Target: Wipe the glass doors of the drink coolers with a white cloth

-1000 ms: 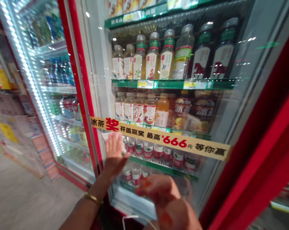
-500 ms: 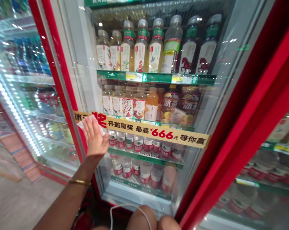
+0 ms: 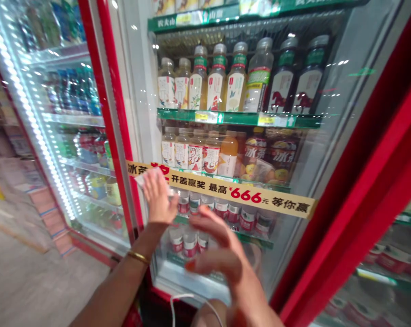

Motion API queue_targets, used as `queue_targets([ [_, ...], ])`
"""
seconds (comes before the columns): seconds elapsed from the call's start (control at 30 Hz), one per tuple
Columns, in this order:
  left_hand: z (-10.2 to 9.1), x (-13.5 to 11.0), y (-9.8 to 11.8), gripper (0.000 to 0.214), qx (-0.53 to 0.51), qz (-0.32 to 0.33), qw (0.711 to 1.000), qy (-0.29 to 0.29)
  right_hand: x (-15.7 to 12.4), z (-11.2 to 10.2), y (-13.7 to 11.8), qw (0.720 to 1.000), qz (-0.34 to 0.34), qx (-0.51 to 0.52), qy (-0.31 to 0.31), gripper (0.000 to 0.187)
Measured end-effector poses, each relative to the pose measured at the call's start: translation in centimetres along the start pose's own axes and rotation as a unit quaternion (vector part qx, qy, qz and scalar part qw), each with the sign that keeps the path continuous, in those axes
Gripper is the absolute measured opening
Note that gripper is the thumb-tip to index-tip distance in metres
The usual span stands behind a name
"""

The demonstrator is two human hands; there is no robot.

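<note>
My left hand (image 3: pixel 158 197) lies flat with stretched fingers over a thin white wipe (image 3: pixel 141 180), pressing it to the glass door of a drinks fridge. The wipe and fingers cover part of a yellow banner strip (image 3: pixel 222 187) with black and red characters, near its left end. A gold bangle (image 3: pixel 139 257) circles the left wrist. Nearer to me, my right hand (image 3: pixel 225 254) is raised in front of the glass, blurred. Its fingers are bent and apart, and nothing shows between them.
Behind the glass, drink bottles (image 3: pixel 215 86) line several shelves. A red door frame (image 3: pixel 348 200) slants along the right. Another lit fridge (image 3: pixel 86 119) stands at the left, with stacked boxes (image 3: pixel 50 211) beyond it. A white cable (image 3: pixel 183 296) loops at the bottom near my knee.
My right hand has come into view from below. The left hand and wipe have shifted slightly right along the banner. The view has swung, so the scene sits farther right.
</note>
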State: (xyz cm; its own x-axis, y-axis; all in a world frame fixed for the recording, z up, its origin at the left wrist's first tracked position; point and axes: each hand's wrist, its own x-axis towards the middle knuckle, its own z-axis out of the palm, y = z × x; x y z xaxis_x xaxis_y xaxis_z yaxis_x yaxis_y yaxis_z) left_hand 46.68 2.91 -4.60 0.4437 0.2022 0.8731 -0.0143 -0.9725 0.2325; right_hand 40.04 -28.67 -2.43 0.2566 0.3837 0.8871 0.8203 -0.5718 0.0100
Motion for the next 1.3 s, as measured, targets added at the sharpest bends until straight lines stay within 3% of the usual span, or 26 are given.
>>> queue_targets([
  [0.1, 1.4, -3.2, -0.3, 0.106, 0.002, 0.143, 0.986, -0.090, 2.5, 1.9, 4.9, 0.997, 0.019, -0.039, 0.061, 0.063],
  [0.17, 1.2, -3.4, -1.9, 0.099, 0.008, 0.175, 0.979, -0.109, 2.3, 3.0, 8.8, 0.988, 0.033, -0.119, 0.097, 0.070],
  [0.27, 0.2, -0.4, -3.4, 0.094, 0.018, 0.040, 0.999, -0.004, 0.4, 4.5, 13.0, 0.972, 0.019, -0.203, 0.115, 0.075],
  [0.33, 0.3, 0.9, -2.2, 0.095, 0.016, -0.044, 0.997, 0.066, -0.7, 5.3, 14.1, 0.966, 0.012, -0.223, 0.129, 0.074],
  [0.4, 1.2, -0.1, 0.3, 0.100, 0.025, 0.008, 0.997, 0.073, -1.3, 5.8, 14.2, 0.962, 0.023, -0.231, 0.142, 0.073],
  [0.47, 2.4, -2.7, 2.5, 0.104, 0.049, 0.166, 0.984, 0.038, -1.5, 6.2, 14.0, 0.960, 0.033, -0.233, 0.151, 0.071],
  [0.53, 2.9, -4.9, 2.8, 0.099, 0.058, 0.260, 0.963, 0.025, -1.4, 6.3, 13.7, 0.960, 0.032, -0.232, 0.152, 0.071],
  [0.6, 2.4, -4.7, 1.5, 0.092, 0.059, 0.246, 0.966, 0.042, -1.4, 6.3, 13.5, 0.961, 0.023, -0.231, 0.147, 0.072],
  [0.67, 1.5, -2.4, 0.3, 0.089, 0.059, 0.164, 0.982, 0.073, -1.4, 6.2, 13.6, 0.961, 0.017, -0.234, 0.145, 0.075],
  [0.73, 0.9, 0.2, 0.2, 0.088, 0.051, 0.066, 0.992, 0.095, -1.3, 6.2, 13.7, 0.960, 0.019, -0.239, 0.148, 0.076],
  [0.8, 1.0, 1.3, 1.2, 0.096, 0.047, 0.050, 0.995, 0.079, -1.4, 6.3, 13.7, 0.959, 0.025, -0.237, 0.152, 0.075],
  [0.87, 1.2, 1.1, 1.9, 0.107, 0.058, 0.174, 0.983, 0.017, -1.5, 6.3, 13.7, 0.961, 0.028, -0.228, 0.154, 0.076],
  [0.93, 0.9, 1.1, 1.2, 0.106, 0.073, 0.335, 0.939, -0.044, -1.7, 6.1, 13.5, 0.964, 0.029, -0.212, 0.155, 0.077],
  [0.97, 0.5, 1.6, 0.3, 0.103, 0.076, 0.359, 0.928, -0.054, -1.7, 5.8, 13.2, 0.967, 0.031, -0.202, 0.154, 0.077],
  [1.0, -0.1, 2.5, -0.8, 0.100, 0.073, 0.336, 0.938, -0.046, -1.5, 5.5, 12.8, 0.969, 0.035, -0.190, 0.151, 0.077],
  [1.07, -1.4, 4.8, -2.4, 0.093, 0.047, 0.183, 0.982, 0.016, -0.5, 4.7, 11.8, 0.974, 0.043, -0.170, 0.141, 0.077],
  [1.13, -2.1, 6.4, -2.5, 0.091, 0.021, 0.043, 0.996, 0.077, 1.8, 4.0, 10.8, 0.978, 0.018, -0.164, 0.129, 0.077],
  [1.17, -2.2, 6.5, -2.1, 0.092, 0.018, 0.037, 0.996, 0.085, 3.3, 3.8, 10.4, 0.977, -0.010, -0.170, 0.127, 0.078],
  [1.23, -1.8, 5.6, -1.0, 0.101, 0.037, 0.162, 0.985, 0.037, 6.5, 3.7, 10.1, 0.969, -0.087, -0.194, 0.127, 0.080],
  [1.3, -1.5, 4.7, -0.7, 0.104, 0.072, 0.348, 0.934, -0.037, 9.4, 4.0, 10.2, 0.956, -0.154, -0.217, 0.122, 0.080],
])
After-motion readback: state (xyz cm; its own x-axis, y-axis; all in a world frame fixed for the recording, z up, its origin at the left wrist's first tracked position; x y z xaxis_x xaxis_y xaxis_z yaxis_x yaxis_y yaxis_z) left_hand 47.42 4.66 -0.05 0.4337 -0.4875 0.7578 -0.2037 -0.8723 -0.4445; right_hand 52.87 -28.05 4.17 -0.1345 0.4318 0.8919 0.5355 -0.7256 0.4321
